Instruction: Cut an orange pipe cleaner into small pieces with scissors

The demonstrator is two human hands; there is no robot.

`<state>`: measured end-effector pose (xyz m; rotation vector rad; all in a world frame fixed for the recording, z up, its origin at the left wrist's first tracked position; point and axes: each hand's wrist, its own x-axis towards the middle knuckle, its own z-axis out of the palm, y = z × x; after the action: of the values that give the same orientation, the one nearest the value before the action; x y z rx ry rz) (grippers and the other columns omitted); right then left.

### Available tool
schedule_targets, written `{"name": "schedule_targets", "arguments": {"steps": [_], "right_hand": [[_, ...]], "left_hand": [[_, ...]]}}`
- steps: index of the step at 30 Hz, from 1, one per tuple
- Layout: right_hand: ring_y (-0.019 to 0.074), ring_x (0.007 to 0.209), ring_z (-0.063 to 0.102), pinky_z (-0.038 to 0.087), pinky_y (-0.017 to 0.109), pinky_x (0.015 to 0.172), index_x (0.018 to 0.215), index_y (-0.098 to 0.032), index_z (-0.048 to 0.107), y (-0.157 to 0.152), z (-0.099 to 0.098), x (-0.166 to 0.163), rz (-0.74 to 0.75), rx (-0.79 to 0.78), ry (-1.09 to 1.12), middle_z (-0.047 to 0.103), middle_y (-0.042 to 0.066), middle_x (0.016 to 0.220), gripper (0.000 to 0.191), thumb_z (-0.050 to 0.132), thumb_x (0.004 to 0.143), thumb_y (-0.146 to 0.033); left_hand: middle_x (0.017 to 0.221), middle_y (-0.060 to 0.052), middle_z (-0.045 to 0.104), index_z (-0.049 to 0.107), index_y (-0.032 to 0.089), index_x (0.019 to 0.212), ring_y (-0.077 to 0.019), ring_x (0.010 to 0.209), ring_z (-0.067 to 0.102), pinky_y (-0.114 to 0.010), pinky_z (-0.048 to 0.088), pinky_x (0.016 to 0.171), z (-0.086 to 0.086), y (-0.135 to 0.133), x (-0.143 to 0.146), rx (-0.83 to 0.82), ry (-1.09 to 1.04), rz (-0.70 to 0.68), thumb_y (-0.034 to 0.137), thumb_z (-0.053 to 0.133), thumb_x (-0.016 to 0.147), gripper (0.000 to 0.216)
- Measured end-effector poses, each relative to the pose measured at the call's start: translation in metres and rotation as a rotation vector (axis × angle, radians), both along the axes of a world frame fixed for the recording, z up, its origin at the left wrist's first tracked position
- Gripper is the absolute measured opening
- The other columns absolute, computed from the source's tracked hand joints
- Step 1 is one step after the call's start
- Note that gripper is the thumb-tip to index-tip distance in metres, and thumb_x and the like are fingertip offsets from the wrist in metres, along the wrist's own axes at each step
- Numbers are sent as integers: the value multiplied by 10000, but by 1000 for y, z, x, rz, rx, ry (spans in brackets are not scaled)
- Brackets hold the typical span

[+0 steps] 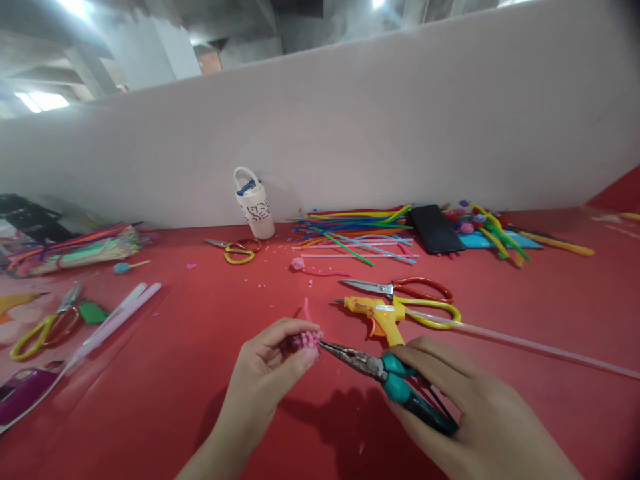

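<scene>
My left hand (267, 363) is pinched round a small pink pipe-cleaner piece (307, 339) with a fuzzy coiled end, just above the red table (165, 393). My right hand (465, 407) grips teal-handled needle-nose pliers (385, 373). The plier tips reach the pink coil at my left fingertips. A yellow glue gun (383, 315) lies just behind the pliers, with a clear glue stick running out to the right.
Red-and-yellow scissors (410, 297) lie by the glue gun. Coloured pipe cleaners (355, 230), a black phone (435, 229) and a white cup (255, 207) sit by the wall. More scissors (43, 327), sticks and pipe cleaners lie at the left.
</scene>
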<state>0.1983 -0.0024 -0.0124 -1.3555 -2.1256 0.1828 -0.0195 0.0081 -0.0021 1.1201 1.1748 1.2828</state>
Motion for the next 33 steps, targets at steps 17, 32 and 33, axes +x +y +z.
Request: {"name": "schedule_targets", "arguments": {"steps": [17, 32, 33], "right_hand": [[198, 700, 613, 485, 298, 538, 930, -175, 624, 2, -2, -3, 41, 332, -158, 679, 72, 853, 213, 437, 835, -211], [234, 776, 564, 456, 346, 611, 967, -161, 606, 3, -2, -5, 10, 405, -222, 651, 79, 890, 213, 451, 828, -209], [235, 783, 566, 460, 345, 619, 960, -163, 604, 3, -2, -4, 9, 413, -213, 652, 80, 889, 208, 449, 828, -210]], "left_hand": [[803, -18, 637, 700, 210, 844, -141, 752, 573, -219, 446, 695, -2, 0, -4, 32, 186, -18, 195, 641, 739, 121], [771, -16, 654, 711, 188, 848, -123, 728, 558, -209, 429, 679, -4, 1, -2, -119, 13, 29, 240, 697, 696, 161], [765, -20, 655, 713, 183, 844, -124, 716, 560, -213, 432, 673, -3, 1, -1, -132, -8, 31, 247, 704, 687, 170]]}}
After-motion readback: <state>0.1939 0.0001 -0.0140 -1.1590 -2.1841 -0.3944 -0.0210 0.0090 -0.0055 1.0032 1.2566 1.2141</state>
